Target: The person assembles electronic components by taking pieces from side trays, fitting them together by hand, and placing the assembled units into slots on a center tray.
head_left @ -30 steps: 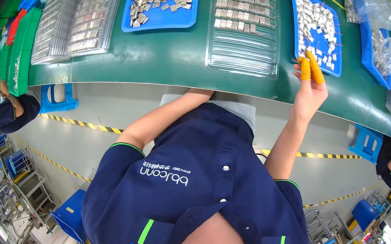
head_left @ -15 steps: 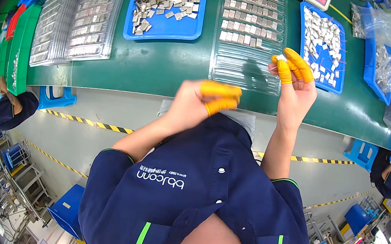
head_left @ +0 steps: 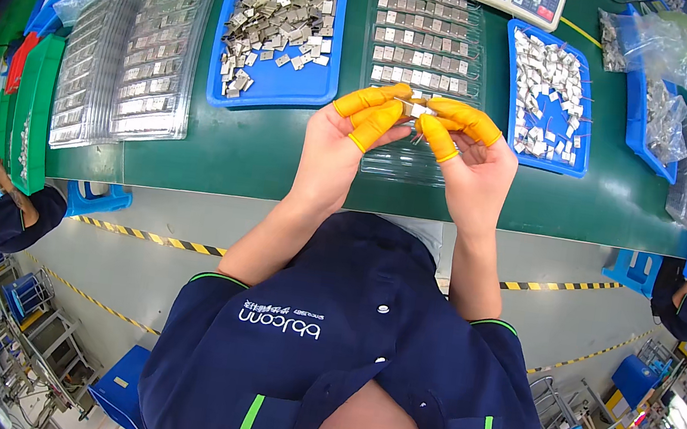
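Observation:
My left hand (head_left: 336, 140) and my right hand (head_left: 478, 165) meet over the near part of a clear plastic tray (head_left: 406, 171), yellow covers on their fingertips. Between them is a small white wired connector (head_left: 417, 110), pinched by my right fingers. My left fingertips are closed at its left side, on what looks like a small metal shell, mostly hidden by the fingers. Rows of metal-and-white pieces (head_left: 420, 58) fill the clear tray's far part. To the left, a blue tray (head_left: 282, 89) holds loose metal shells; to the right, another blue tray (head_left: 571, 168) holds white wired connectors.
A scale with a keypad (head_left: 522, 8) stands behind the clear tray. Stacked filled plastic trays (head_left: 160, 60) and a green bin (head_left: 42, 114) are at the left. Bagged parts (head_left: 664, 118) lie at the right. Co-workers (head_left: 28, 208) sit at both sides.
My left hand has moved up to meet my right hand, which has come left with the white connector. The whole view has shifted slightly, with the table lower in it.

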Motion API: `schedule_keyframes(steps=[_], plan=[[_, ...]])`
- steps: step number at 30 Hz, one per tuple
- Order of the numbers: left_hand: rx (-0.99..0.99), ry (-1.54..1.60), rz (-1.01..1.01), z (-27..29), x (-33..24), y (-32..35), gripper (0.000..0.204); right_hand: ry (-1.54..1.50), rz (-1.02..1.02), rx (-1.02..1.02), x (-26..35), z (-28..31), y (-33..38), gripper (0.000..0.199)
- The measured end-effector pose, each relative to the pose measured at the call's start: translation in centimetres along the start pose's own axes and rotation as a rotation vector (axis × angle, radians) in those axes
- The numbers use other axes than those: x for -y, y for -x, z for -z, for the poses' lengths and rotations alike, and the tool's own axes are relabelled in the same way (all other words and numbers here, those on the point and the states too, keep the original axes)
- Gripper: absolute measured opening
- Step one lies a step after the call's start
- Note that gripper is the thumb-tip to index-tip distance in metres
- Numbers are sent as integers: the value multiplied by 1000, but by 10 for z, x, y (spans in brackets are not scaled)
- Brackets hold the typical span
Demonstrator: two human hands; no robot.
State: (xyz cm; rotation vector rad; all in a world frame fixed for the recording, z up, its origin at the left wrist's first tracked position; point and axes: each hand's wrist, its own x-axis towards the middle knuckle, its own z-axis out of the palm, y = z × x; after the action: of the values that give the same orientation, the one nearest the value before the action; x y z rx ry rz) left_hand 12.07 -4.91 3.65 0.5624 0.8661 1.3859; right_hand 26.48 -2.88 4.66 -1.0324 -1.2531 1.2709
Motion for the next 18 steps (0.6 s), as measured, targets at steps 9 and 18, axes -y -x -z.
schedule_keyframes(steps=[9, 18], plan=[[-16, -172, -34, 8, -5, -9, 32, 96, 18, -14, 0, 5, -13, 19], [28, -383, -186, 10, 4, -15, 22, 289, 117, 8, -11, 7, -16, 19]])
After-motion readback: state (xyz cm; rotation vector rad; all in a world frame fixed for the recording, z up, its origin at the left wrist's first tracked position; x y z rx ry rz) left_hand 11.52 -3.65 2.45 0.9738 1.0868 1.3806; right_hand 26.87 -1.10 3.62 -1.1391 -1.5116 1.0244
